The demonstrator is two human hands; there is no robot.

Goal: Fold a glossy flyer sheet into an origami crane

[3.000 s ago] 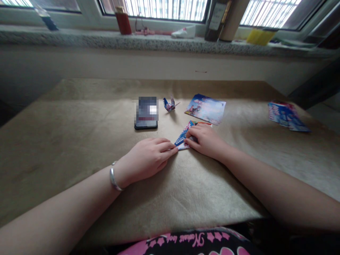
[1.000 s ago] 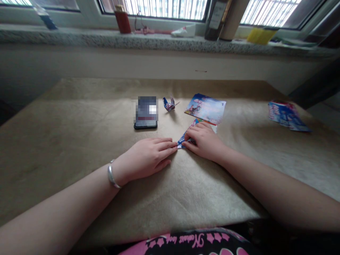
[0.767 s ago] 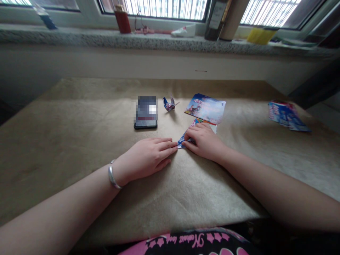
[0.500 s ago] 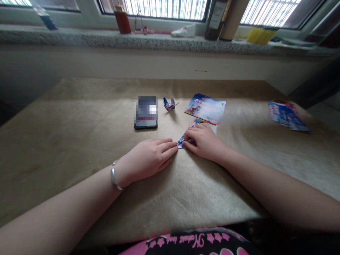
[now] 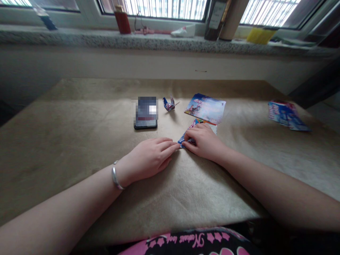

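A partly folded sheet of printed paper [image 5: 190,128], blue with a white and orange part, lies on the table, mostly covered by my right hand [image 5: 204,140]. That hand's fingers are bent and pinch down on the sheet, thumb near its left corner. My left hand [image 5: 152,157], with a silver bangle at the wrist, rests palm down with its fingers stretched out. Its fingertips touch the paper's pointed left corner. Just beyond the hands stands a small folded paper crane [image 5: 169,104] in blue and red print.
Left of the crane lies a phone [image 5: 146,112], its screen blurred out. Blue printed sheets [image 5: 205,108] lie behind my right hand, and more printed papers [image 5: 288,116] lie far right on the brown table [image 5: 106,102]. Bottles and small items line the stone windowsill [image 5: 92,39].
My left hand has slid slightly right, and its fingertips cover a little more of the paper's left corner. My right hand has stayed in place.
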